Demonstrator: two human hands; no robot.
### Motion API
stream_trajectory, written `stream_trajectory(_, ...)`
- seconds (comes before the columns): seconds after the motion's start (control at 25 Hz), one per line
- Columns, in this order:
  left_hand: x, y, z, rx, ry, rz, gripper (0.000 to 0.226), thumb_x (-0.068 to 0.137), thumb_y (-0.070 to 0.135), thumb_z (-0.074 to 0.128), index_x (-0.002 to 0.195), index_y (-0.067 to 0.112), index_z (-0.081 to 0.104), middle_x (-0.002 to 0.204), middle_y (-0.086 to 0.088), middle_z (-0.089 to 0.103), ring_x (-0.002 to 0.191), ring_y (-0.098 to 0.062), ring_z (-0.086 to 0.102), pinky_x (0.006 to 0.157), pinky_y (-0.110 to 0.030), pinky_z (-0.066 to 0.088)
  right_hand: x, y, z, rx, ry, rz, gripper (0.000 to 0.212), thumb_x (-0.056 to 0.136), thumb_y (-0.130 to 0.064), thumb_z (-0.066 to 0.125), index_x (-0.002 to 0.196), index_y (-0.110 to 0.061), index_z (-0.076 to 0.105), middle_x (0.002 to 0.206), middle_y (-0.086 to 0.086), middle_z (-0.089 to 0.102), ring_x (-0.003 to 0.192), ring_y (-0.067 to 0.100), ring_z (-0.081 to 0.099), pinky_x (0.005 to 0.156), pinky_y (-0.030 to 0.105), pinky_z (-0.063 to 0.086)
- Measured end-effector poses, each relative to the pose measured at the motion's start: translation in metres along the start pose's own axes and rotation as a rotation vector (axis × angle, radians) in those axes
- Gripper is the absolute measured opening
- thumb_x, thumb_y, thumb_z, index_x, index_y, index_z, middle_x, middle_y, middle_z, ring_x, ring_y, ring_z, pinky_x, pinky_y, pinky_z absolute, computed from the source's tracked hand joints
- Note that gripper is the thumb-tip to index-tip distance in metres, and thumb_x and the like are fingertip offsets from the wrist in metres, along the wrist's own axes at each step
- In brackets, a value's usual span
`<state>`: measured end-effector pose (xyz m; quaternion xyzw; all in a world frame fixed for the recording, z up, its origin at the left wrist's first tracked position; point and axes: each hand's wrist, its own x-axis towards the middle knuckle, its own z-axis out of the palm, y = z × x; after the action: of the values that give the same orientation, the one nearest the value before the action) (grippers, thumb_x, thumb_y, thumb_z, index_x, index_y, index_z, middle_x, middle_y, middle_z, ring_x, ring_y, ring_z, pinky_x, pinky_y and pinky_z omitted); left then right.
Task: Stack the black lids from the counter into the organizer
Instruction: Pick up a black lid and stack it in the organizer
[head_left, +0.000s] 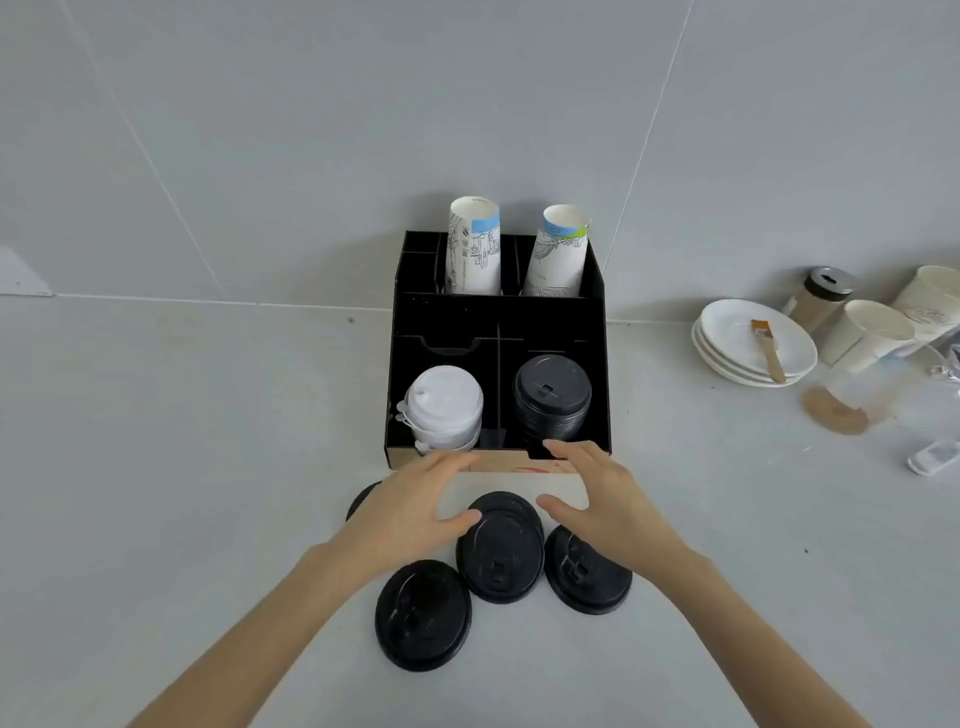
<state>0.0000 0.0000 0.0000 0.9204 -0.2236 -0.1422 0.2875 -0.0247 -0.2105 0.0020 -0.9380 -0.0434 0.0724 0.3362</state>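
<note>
Several black lids lie on the grey counter in front of the black organizer (597, 332). A middle lid (501, 556) rests on another one behind it. A third lid (423, 616) lies front left, one more (589, 577) sits right, partly under my right hand, and one (361, 499) peeks out behind my left hand. My left hand (410, 509) is open, its thumb tip touching the middle lid's far edge. My right hand (602, 499) is open and holds nothing, hovering right of that lid. A stack of black lids (552, 395) fills the organizer's front right compartment.
A stack of white lids (444, 402) fills the organizer's front left compartment, and two paper cup stacks (472, 249) stand in its back. At the right are stacked white plates (727, 338) with a brush (769, 348), paper cups (867, 332), a shaker jar (823, 296) and a clear glass (857, 395).
</note>
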Motion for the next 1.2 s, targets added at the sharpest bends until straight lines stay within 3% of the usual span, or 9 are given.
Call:
stream_trajectory(0.24, -0.007, -0.008, 0.027, -0.006, -0.125, -0.062, 0.060, 0.083, 0.036, 0.057, 0.134, 0.028, 0.026, 0.144, 0.007, 0.034, 0.131, -0.013, 0.031, 0.109, -0.038, 0.031, -0.017, 0.011, 0.036, -0.046, -0.137, -0.001, 0.070, 0.080, -0.034, 0.062, 0.136, -0.024, 0.022, 0.143, -0.003, 0.032, 0.131, 0.017, 0.031, 0.109, 0.033, 0.031)
stream_trajectory(0.4, -0.008, -0.013, 0.037, 0.013, -0.161, -0.058, 0.064, 0.082, 0.037, 0.057, 0.135, 0.028, 0.023, 0.144, 0.007, 0.032, 0.131, -0.013, 0.031, 0.108, -0.036, 0.032, -0.023, 0.018, 0.049, -0.101, -0.149, -0.026, 0.083, 0.075, -0.037, 0.065, 0.138, -0.026, 0.013, 0.149, -0.003, 0.021, 0.135, 0.017, 0.023, 0.113, 0.033, 0.024)
stream_trajectory(0.56, -0.008, -0.013, 0.044, 0.016, -0.167, -0.054, 0.063, 0.083, 0.035, 0.057, 0.136, 0.026, 0.023, 0.145, 0.005, 0.030, 0.130, -0.014, 0.032, 0.108, -0.036, 0.032, -0.026, 0.020, 0.057, -0.153, -0.164, -0.076, 0.081, 0.077, -0.034, 0.064, 0.139, -0.021, 0.013, 0.151, -0.004, 0.018, 0.137, 0.014, 0.019, 0.112, 0.028, 0.019)
stream_trajectory(0.88, -0.012, -0.014, 0.049, -0.019, -0.151, -0.041, 0.065, 0.083, 0.031, 0.057, 0.137, 0.024, 0.020, 0.148, 0.006, 0.024, 0.132, -0.015, 0.028, 0.109, -0.032, 0.027, -0.026, 0.020, 0.061, -0.064, -0.093, -0.080, 0.071, 0.079, -0.026, 0.062, 0.137, -0.017, 0.022, 0.146, -0.003, 0.029, 0.131, 0.014, 0.032, 0.109, 0.026, 0.027)
stream_trajectory(1.2, -0.012, -0.010, 0.039, -0.055, -0.068, 0.010, 0.067, 0.082, 0.032, 0.059, 0.136, 0.025, 0.021, 0.149, 0.008, 0.025, 0.133, -0.012, 0.025, 0.109, -0.028, 0.024, -0.025, 0.014, 0.042, 0.083, -0.031, -0.089, 0.064, 0.079, -0.025, 0.065, 0.133, -0.022, 0.031, 0.130, -0.018, 0.034, 0.117, 0.005, 0.042, 0.093, 0.005, 0.029)
